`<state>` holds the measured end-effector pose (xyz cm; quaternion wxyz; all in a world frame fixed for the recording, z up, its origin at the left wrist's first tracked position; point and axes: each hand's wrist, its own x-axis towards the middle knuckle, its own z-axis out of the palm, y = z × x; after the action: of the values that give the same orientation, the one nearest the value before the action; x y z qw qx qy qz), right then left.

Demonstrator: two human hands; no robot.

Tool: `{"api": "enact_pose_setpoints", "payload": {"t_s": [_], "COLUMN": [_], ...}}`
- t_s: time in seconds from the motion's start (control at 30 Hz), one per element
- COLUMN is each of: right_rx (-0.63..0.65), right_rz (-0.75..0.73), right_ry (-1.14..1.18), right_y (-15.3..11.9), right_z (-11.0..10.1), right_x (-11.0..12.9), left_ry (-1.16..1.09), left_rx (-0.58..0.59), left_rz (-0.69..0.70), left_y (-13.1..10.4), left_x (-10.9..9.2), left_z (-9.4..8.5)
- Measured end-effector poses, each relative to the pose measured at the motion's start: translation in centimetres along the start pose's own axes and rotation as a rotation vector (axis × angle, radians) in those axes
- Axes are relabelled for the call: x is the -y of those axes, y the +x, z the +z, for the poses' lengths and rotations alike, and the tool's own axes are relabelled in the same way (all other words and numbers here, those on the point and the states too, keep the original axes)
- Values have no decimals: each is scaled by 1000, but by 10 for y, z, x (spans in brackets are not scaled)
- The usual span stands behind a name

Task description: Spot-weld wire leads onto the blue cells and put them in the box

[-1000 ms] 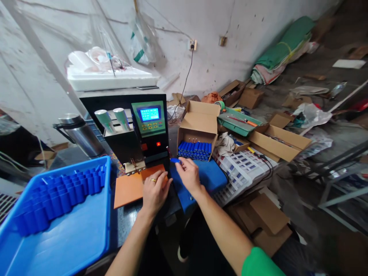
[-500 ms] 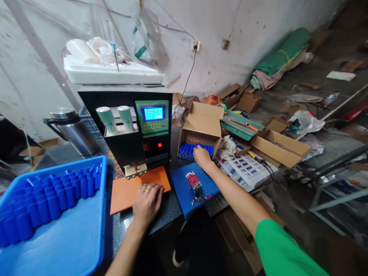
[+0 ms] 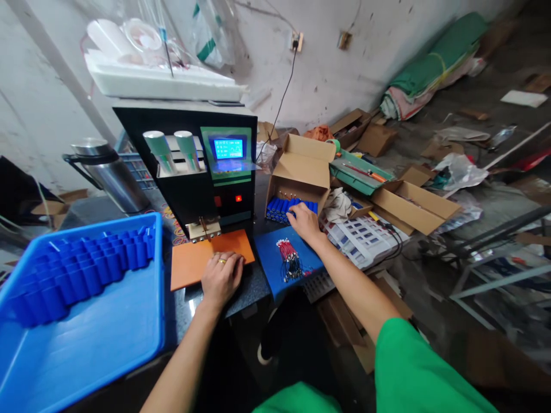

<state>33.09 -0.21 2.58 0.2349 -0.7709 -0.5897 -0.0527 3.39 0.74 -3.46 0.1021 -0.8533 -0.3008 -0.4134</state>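
My left hand, with a ring on one finger, rests on the orange board below the machine's electrode tips. Its fingers are curled together, and whatever lies under them is hidden. My right hand reaches to the front of an open cardboard box, its bent fingers closed at a blue cylindrical battery cell among several packed there. The hand partly covers the cells. Nearer me, a bundle of red and black wire leads lies on a blue mat.
A black spot welder with a lit screen stands behind the board. Left is a blue tray of blue cylinders, with a steel jug behind. A green toolbox and an open carton stand right of the box.
The whole view has shifted as my head tilts. My right hand has drawn back slightly toward the box's near edge; my left hand stays on the orange board.
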Motion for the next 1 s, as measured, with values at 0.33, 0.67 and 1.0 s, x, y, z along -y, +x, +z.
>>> {"api": "enact_pose_setpoints", "payload": {"t_s": [0.33,0.67,1.0], "right_rx": [344,325,42], "right_rz": [236,343,425], "right_ry": [361,298,991], "right_y": [-36,-28,-42], "right_z": [48,54,45], "right_x": [-31,-16,-22], "left_ry": [12,35,23], "left_rx": [-4,24,23], "left_rz": [-3,-52,-80], "left_y": [3,3,4], "left_x": [-2,-5,-7], "left_z": [-2,-2,-3]}}
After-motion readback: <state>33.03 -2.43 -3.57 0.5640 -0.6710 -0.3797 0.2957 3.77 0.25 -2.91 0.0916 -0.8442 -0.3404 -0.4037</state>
